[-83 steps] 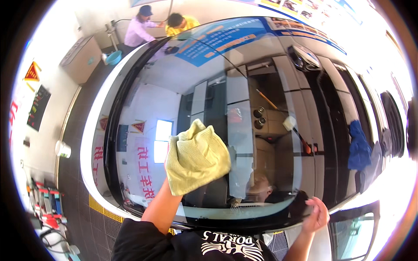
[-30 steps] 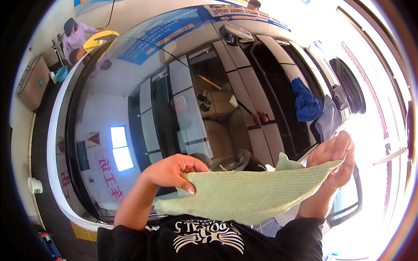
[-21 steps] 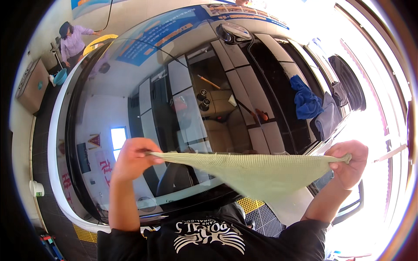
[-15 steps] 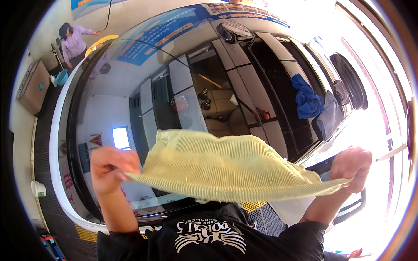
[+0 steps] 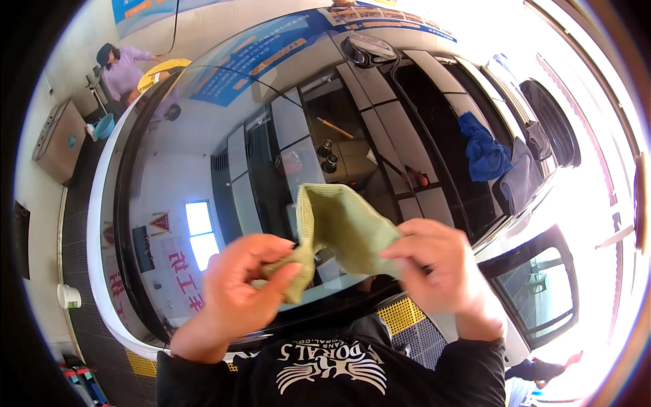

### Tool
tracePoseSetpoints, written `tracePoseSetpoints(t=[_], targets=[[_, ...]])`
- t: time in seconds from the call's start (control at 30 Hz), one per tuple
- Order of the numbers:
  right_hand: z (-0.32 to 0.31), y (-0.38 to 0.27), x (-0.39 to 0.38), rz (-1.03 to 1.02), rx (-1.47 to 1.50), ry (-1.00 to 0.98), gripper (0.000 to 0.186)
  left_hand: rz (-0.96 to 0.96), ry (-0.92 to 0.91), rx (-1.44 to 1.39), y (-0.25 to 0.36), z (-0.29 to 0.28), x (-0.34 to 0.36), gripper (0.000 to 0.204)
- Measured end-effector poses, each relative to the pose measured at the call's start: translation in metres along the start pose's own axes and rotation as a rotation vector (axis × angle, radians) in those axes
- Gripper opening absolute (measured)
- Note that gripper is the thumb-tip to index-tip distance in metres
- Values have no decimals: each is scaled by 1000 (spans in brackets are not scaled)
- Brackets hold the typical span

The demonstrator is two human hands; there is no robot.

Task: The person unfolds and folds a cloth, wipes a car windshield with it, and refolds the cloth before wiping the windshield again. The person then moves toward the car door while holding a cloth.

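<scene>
Left hand (image 5: 244, 288): my thumb and fingers are clamped on the bunched left end of a pale yellow-green, ribbed fabric cloth (image 5: 349, 227).
Right hand (image 5: 437, 261): my thumb and fingertips pinch the opposite end; the fingers under the knuckles are partly hidden.
Cloth position: in front of me, between my two hands and touching both, so neither is nearer.
Cloth axis: left to right across me, the slack middle arching away from my fingers.
Clearance: I cannot tell whether the cloth touches the glass.
Windscreen: wide, curved, reflective glass (image 5: 173, 163), spreading beyond the cloth.
Right side: a crumpled blue towel (image 5: 485, 152) beside a smooth grey towel (image 5: 522, 178).
Far side: a dark, rounded wing mirror (image 5: 368, 51).
Far left: a person in a lilac top and dark cap (image 5: 122, 71).
</scene>
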State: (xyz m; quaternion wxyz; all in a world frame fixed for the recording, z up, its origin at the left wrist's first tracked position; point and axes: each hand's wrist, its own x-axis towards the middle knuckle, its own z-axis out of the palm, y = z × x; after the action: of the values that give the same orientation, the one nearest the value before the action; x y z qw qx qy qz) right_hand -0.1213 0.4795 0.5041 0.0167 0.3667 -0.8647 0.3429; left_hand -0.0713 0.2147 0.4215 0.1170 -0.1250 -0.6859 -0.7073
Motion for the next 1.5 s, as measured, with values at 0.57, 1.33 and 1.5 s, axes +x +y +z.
tracePoseSetpoints(t=[0.57, 1.33, 1.5], targets=[[32, -6, 11, -244, 170, 202, 21, 234, -176, 597, -13, -15, 33, 51], [-16, 13, -40, 172, 161, 327, 14, 220, -57, 162, -2, -9, 36, 23], [-9, 89, -28, 189, -290, 257, 24, 231, -44, 609, -76, 31, 75, 48]])
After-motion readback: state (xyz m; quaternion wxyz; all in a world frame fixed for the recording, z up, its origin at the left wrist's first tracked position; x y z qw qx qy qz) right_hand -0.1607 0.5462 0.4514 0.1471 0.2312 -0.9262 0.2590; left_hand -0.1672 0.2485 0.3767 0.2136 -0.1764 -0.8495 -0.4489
